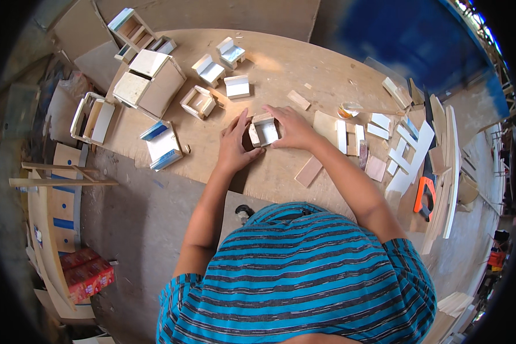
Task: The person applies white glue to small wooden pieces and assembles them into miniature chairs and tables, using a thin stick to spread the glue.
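Note:
My left hand [235,143] and my right hand [296,127] are closed on opposite sides of a small open wooden box [268,133] with a pale inside. It stands near the front edge of the table, and its underside is hidden. To the right of it lie a flat wooden piece [308,172] and, farther back, a smaller wood strip [298,100]. Beyond my left hand are a small wooden frame [190,105] and several miniature chairs, among them a white one [238,87]. A miniature bed-like piece [164,148] with blue ends sits farther left.
The wooden table [264,63] carries a small wooden cabinet [165,94] at the left. A small container [348,109] and white strips [406,150] are on the right, beside an orange-handled saw [423,198]. Red packages [88,275] rest low at the left.

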The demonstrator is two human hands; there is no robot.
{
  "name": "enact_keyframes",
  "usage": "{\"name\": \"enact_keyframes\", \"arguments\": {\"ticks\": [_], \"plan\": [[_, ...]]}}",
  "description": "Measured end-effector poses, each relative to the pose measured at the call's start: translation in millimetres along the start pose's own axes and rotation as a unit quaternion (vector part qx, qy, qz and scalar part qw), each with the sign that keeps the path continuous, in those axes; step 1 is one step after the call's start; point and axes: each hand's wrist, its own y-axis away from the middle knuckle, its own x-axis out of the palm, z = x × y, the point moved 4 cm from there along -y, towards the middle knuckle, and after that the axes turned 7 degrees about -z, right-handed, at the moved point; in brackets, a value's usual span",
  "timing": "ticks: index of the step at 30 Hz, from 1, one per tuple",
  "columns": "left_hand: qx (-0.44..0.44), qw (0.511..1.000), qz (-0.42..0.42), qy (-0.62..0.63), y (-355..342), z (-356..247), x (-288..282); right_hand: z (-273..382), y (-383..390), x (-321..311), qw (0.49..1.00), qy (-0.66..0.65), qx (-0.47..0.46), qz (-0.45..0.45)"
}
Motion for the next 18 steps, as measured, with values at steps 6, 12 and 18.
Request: {"name": "enact_keyframes", "arguments": {"ticks": [6, 12, 18], "plan": [[0.004, 1.0, 0.005, -0.011, -1.0, 2.5, 3.1, -1.2, -1.9, -1.3, 1.0, -0.029, 0.008, -0.008], [0.007, 1.0, 0.005, -0.004, -0.9, -1.3, 2.6, -8.4, -3.7, 6.6, 0.999, -0.039, 0.007, -0.01], [-0.021, 0.999, -0.041, 0.028, 4.0, -3.3, -3.6, -9.7, -2.6, 9.4, 0.999, -0.017, 0.005, -0.036]]}}
